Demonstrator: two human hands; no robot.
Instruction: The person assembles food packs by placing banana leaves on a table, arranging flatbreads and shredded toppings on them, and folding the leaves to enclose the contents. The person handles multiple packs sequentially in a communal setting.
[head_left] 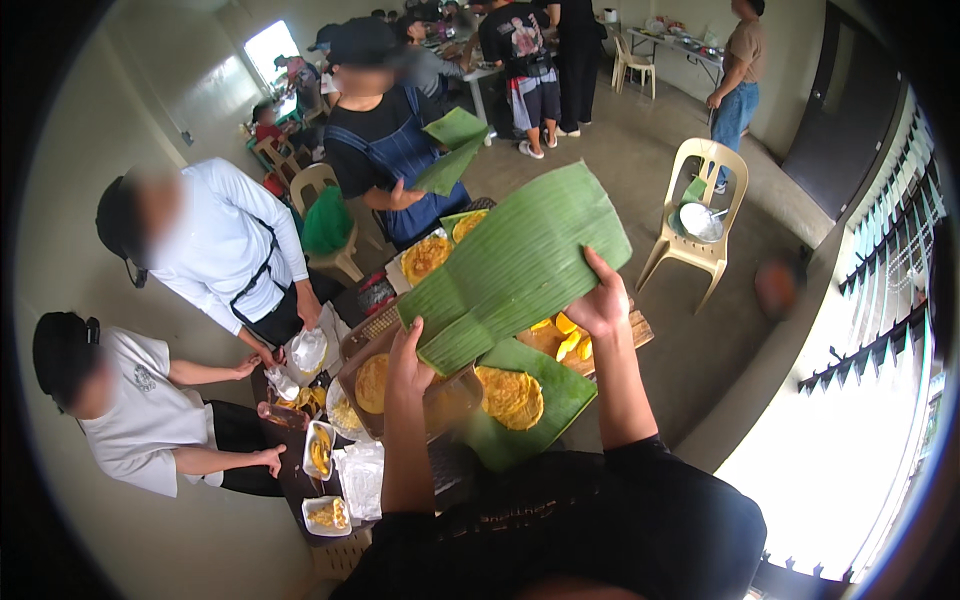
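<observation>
Both my hands hold up a large green piece of banana leaf (520,255), tilted above the table. My left hand (405,365) is closed on its near left edge. At the right edge, my right hand (604,297) grips the leaf with the thumb on top. Below it lies another banana leaf (565,395), and a flat round yellow pancake-like food (508,398) rests on that. Beside my left forearm, a brown tray (440,412) holds another flat round yellow piece (371,384). The raised leaf hides part of the table.
Yellow fruit pieces (571,346) sit on a wooden board. White food trays (327,516) stand at the left. Across the table, a person in a blue apron (390,150) holds folded leaf. Two people (235,225) work at the left. A chair (694,240) with a bowl stands to the right.
</observation>
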